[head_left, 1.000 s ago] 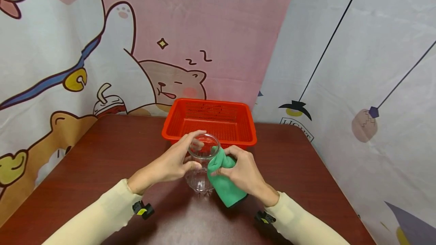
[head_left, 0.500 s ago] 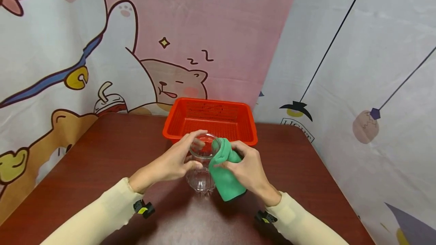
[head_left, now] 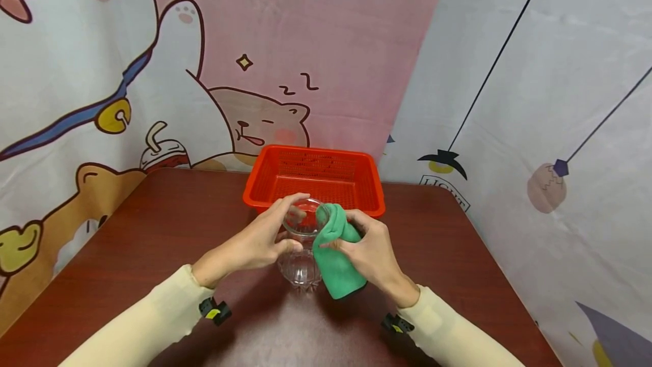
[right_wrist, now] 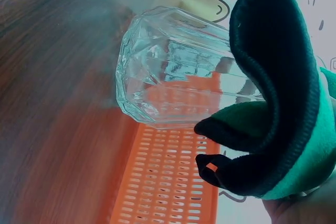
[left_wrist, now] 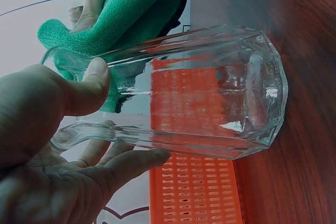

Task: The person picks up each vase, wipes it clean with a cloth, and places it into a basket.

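A clear glass vase with a faceted body and a wide rounded rim is in front of me at the middle of the table. My left hand grips it round the neck, thumb on the near side and fingers on the far side. My right hand pinches a green cloth with a dark edge, folded over the right side of the vase's rim. In the right wrist view the hanging cloth hides most of that hand. Whether the vase's base touches the table I cannot tell.
Behind the vase a red perforated plastic basket stands at the back of the dark reddish-brown table. Cartoon-printed curtains hang close behind the table and along its sides.
My right hand has risen slightly with the cloth, which now covers more of the rim's right side. The left hand and vase stay almost where they were.
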### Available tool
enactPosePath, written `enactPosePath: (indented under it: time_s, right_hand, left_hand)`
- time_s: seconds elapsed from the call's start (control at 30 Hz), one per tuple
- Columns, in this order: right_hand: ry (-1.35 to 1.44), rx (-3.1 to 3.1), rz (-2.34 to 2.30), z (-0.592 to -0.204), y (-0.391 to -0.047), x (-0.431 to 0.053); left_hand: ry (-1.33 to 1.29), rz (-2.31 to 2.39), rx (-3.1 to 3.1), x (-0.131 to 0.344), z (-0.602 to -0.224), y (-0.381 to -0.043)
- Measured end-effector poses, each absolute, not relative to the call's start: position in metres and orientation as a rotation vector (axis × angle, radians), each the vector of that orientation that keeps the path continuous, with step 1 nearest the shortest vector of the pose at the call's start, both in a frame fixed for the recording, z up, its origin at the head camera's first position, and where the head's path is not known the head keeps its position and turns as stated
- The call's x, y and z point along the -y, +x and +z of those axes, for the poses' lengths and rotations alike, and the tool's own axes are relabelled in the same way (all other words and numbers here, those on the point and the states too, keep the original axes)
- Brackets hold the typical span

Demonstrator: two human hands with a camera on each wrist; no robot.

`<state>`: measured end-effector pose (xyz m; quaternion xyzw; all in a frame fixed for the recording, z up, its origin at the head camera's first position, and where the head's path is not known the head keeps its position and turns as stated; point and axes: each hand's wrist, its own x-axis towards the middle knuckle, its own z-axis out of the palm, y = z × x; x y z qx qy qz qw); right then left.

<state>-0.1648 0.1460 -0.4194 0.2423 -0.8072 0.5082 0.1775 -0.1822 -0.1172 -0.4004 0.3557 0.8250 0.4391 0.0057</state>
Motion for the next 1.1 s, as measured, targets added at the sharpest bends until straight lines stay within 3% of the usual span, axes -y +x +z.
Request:
enactPosePath:
  time_s: [0.27,0.57,1.1]
  right_hand:
    - [0.678,2.286,1.443,-0.400,-0.151,-0.138]
    - [0.670,2.301,1.394,-0.425,-0.167,-0.145]
    - [0.648,2.366,1.350,-0.430,-0.168,-0.146]
  left_hand:
    - [1.116,1.373,-2.586,0.117,-0.400,-0.183]
    - [1.114,1.373,-2.587,0.117,-0.401,-0.183]
    - [1.120,1.387,-2.571,0.117,-0.401,-0.181]
